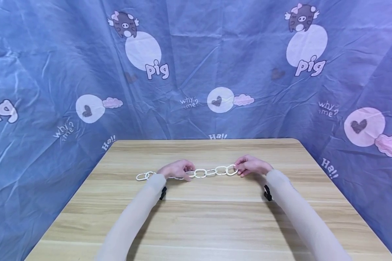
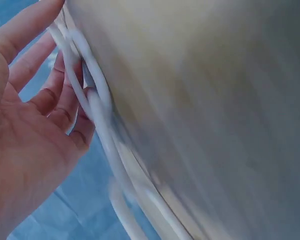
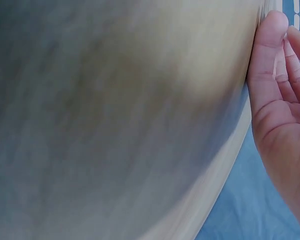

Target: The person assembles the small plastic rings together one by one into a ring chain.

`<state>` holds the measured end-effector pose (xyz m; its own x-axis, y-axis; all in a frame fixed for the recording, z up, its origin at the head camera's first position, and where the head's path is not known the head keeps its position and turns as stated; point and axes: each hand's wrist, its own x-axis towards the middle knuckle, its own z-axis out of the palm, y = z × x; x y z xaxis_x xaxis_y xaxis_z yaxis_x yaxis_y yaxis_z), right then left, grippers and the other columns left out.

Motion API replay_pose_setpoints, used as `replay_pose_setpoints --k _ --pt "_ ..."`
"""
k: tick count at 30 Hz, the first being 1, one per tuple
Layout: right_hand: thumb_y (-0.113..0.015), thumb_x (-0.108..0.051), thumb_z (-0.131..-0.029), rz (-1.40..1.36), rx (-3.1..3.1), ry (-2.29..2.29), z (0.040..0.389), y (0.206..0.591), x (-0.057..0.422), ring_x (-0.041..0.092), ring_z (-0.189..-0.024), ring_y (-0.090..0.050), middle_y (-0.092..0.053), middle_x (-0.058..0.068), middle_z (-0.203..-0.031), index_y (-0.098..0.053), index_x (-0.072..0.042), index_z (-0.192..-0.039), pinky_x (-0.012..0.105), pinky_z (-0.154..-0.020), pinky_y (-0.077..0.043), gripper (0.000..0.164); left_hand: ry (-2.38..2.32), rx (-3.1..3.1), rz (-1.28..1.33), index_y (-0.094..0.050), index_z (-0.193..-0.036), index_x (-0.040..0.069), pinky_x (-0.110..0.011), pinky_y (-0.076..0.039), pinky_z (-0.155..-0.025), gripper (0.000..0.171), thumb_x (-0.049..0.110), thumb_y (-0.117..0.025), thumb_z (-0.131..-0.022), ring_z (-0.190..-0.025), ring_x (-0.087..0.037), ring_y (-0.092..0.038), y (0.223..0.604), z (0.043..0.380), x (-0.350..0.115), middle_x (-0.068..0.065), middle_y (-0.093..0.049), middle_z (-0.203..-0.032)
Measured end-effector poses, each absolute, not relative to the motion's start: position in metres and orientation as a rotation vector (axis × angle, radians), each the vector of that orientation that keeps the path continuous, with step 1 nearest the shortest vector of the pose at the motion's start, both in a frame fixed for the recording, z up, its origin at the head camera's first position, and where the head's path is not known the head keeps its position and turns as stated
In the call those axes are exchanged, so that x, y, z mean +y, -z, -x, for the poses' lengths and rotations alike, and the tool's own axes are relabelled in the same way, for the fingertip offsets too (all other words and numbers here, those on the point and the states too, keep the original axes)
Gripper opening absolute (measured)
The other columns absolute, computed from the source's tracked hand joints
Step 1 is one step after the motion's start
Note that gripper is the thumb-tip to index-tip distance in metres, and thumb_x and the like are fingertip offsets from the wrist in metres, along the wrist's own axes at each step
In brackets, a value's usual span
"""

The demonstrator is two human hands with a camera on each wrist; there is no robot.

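Note:
A white chain of large oval plastic links [image 1: 200, 174] stretches left to right across the wooden table [image 1: 212, 224]. My left hand [image 1: 178, 169] reaches over its middle, thumb on the near side and fingers on the far side of a link. In the left wrist view, the curled fingers [image 2: 65, 107] lie along the blurred links [image 2: 102, 125]. At the chain's right end, my right hand [image 1: 252, 165] pinches the last link [image 1: 232, 170] between thumb and fingers. The right wrist view shows its thumb [image 3: 267, 60] low along the tabletop, the pinched link mostly hidden.
Loose end links [image 1: 142, 177] lie on the table left of my left hand. A black wrist strap piece [image 1: 268, 193] hangs under the right sleeve, another [image 1: 163, 193] under the left. A blue printed cloth [image 1: 196, 72] hangs behind and beside the table.

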<state>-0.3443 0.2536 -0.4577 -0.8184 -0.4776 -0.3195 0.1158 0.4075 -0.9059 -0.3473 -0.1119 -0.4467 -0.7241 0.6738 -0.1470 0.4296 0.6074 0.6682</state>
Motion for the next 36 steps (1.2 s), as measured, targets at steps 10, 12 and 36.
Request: replay_pose_setpoints --k 10,12,36 --pt "-0.053 -0.003 -0.098 0.267 2.143 1.491 0.343 0.457 0.268 0.014 -0.076 -0.063 -0.064 0.008 -0.088 -0.053 0.014 -0.113 0.027 -0.073 -0.057 0.023 -0.952 2.476 -0.730 -0.066 -0.112 0.001 -0.028 -0.045 -0.080 0.039 -0.003 -0.077 -0.075 -0.088 -0.017 -0.055 0.443 0.355 -0.161 -0.011 -0.064 -0.097" --pt "-0.053 -0.003 -0.099 0.235 2.147 1.509 0.345 0.459 0.271 0.013 -0.076 -0.062 -0.064 0.007 -0.088 -0.053 0.013 -0.113 0.027 -0.073 -0.057 0.022 -0.955 2.493 -0.738 -0.065 -0.112 0.000 -0.029 -0.045 -0.080 0.039 -0.004 -0.077 -0.075 -0.088 -0.018 -0.056 0.443 0.358 -0.168 -0.013 -0.064 -0.098" --pt "-0.049 -0.003 -0.100 0.015 2.189 1.672 0.351 0.458 0.292 0.008 -0.071 -0.065 -0.065 0.002 -0.081 -0.045 0.012 -0.119 0.024 -0.071 -0.057 0.024 -1.080 2.758 -0.354 -0.064 -0.118 -0.005 -0.035 -0.047 -0.087 0.039 -0.005 -0.071 -0.080 -0.097 -0.026 -0.058 0.452 0.380 -0.226 -0.020 -0.066 -0.108"
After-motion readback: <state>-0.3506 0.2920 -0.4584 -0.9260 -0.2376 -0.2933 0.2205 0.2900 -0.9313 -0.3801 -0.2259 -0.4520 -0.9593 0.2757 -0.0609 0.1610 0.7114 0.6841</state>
